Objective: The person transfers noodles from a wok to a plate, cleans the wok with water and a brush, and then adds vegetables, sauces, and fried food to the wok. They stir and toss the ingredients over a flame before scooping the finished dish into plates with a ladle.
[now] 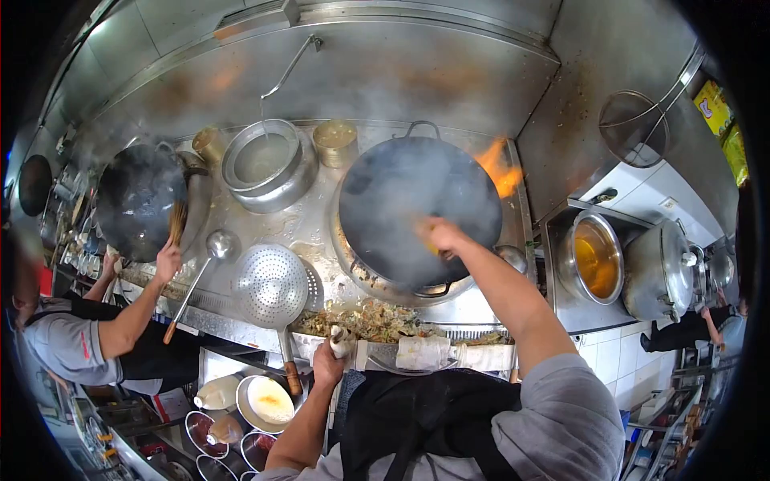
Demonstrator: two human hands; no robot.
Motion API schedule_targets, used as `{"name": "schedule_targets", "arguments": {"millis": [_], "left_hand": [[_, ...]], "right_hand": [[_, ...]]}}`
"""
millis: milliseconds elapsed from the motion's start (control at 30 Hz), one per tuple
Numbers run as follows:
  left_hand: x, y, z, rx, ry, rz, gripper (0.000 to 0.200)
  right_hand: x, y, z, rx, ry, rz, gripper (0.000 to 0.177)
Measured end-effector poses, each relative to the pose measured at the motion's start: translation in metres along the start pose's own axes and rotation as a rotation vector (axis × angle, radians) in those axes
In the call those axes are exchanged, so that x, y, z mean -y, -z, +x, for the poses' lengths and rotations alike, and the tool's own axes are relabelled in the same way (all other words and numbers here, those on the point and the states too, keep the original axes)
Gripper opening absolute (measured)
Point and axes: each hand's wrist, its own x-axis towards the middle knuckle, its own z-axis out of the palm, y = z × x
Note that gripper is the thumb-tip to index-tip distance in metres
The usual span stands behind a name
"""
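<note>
Wok (401, 200): large, round, dark, steaming, seated in the right burner of the stove (313, 224); a flame (499, 168) licks its far right rim.
Yellow object (433, 248): small, mostly hidden in the right hand (443, 235) over the wok's near side; kind unclear.
Handle (338, 337): wrapped in white cloth, upright at the stove's front edge, gripped by the left hand (327, 365).

Steamy steel kitchen line.
Stainless back wall (385, 72) rises behind the steel range (317, 218); white tiled wall (642, 191) at right; haze dims the light.
</note>
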Motion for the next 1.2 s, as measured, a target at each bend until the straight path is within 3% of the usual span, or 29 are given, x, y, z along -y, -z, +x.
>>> {"name": "schedule_targets", "arguments": {"millis": [67, 100, 167, 233, 267, 300, 333, 367, 433, 467, 533, 600, 633, 667, 700, 767, 800, 867, 900, 933, 967, 1000, 1033, 1067, 1133, 1167, 1200], "left_hand": [[-0.002, 0.001, -0.005, -0.013, -0.006, -0.045, 0.046], [0.001, 0.001, -0.005, 0.013, 0.038, -0.038, 0.051], [0.000, 0.002, -0.005, 0.033, 0.080, -0.033, 0.057], [-0.009, 0.007, -0.015, -0.158, 0.091, 0.027, 0.070], [-0.028, 0.018, -0.017, -0.180, 0.114, 0.056, 0.075], [-0.039, 0.025, -0.017, -0.180, 0.108, 0.054, 0.075], [-0.048, 0.031, -0.015, -0.248, -0.037, 0.002, 0.070], [-0.060, 0.037, -0.012, -0.314, -0.181, -0.054, 0.065], [-0.109, 0.052, -0.004, -0.124, -0.261, -0.289, 0.044], [-0.126, 0.046, 0.005, -0.075, -0.385, -0.282, 0.041], [-0.180, 0.039, 0.019, 0.029, -0.552, -0.289, 0.037], [-0.227, 0.022, 0.035, 0.010, -0.665, -0.217, 0.031], [-0.233, 0.009, 0.039, 0.009, -0.675, -0.226, 0.031], [-0.235, -0.008, 0.051, 0.156, -0.603, -0.113, 0.026], [-0.235, -0.019, 0.063, 0.302, -0.526, 0.001, 0.023], [-0.225, -0.028, 0.074, 0.294, -0.557, -0.025, 0.021], [-0.221, -0.029, 0.076, 0.293, -0.580, -0.046, 0.019], [-0.221, -0.022, 0.072, 0.314, -0.579, -0.039, 0.019], [-0.225, -0.017, 0.075, 0.299, -0.578, -0.028, 0.019], [-0.223, -0.019, 0.077, 0.311, -0.585, -0.001, 0.019], [-0.222, -0.018, 0.078, 0.302, -0.607, -0.002, 0.019], [-0.221, -0.016, 0.078, 0.289, -0.590, 0.004, 0.019], [-0.219, -0.013, 0.081, 0.277, -0.568, 0.011, 0.019], [-0.216, -0.011, 0.082, 0.271, -0.582, 0.028, 0.023], [-0.210, -0.004, 0.079, 0.253, -0.604, -0.023, 0.026], [-0.206, 0.000, 0.078, 0.223, -0.625, -0.075, 0.030], [-0.196, 0.001, 0.075, 0.137, -0.697, -0.079, 0.044]], "right_hand": [[0.001, -0.027, -0.014, 0.102, 0.212, 0.015, 0.055], [-0.006, -0.028, -0.023, 0.107, 0.208, 0.017, 0.055], [-0.021, -0.013, -0.042, 0.190, 0.390, -0.283, 0.057], [-0.030, 0.044, -0.059, 0.280, 0.284, -0.562, 0.059], [-0.054, 0.074, -0.043, 0.076, 0.291, -0.899, 0.061], [-0.048, 0.102, -0.065, -0.158, 0.066, -0.828, 0.058], [-0.051, 0.132, -0.051, -0.323, -0.110, -0.980, 0.059], [-0.043, 0.154, -0.067, -0.532, -0.083, -0.854, 0.063], [-0.044, 0.175, -0.060, -0.916, -0.112, -0.533, 0.066], [-0.043, 0.175, -0.053, -0.921, -0.121, -0.537, 0.066], [-0.035, 0.159, -0.025, -1.181, -0.040, -0.214, 0.065], [-0.024, 0.109, 0.008, -1.101, -0.054, -0.179, 0.060], [-0.031, 0.076, 0.036, -1.149, 0.245, -0.141, 0.054], [-0.016, 0.047, 0.048, -0.765, -0.024, -0.284, 0.051], [-0.027, 0.002, 0.081, -0.656, 0.050, -0.382, 0.050], [0.010, -0.050, 0.027, -0.337, 0.270, -0.340, 0.052], [0.010, -0.045, 0.017, -0.347, 0.257, -0.338, 0.052], [-0.014, -0.033, -0.009, -0.073, 0.533, -0.322, 0.058], [-0.028, 0.003, -0.010, -0.028, 0.416, -0.562, 0.063], [-0.051, 0.041, -0.007, -0.134, 0.297, -0.634, 0.058], [-0.038, 0.079, -0.034, -0.351, 0.017, -0.836, 0.058], [-0.044, 0.115, -0.040, -0.561, -0.180, -0.633, 0.055], [-0.053, 0.141, -0.053, -0.725, -0.204, -0.617, 0.059], [-0.060, 0.152, -0.064, -0.957, -0.234, -0.400, 0.064], [-0.099, 0.169, -0.073, -1.260, -0.078, -0.006, 0.068], [-0.123, 0.165, -0.081, -1.285, 0.103, 0.114, 0.066], [-0.145, 0.153, -0.093, -1.178, 0.290, 0.243, 0.069]]}}
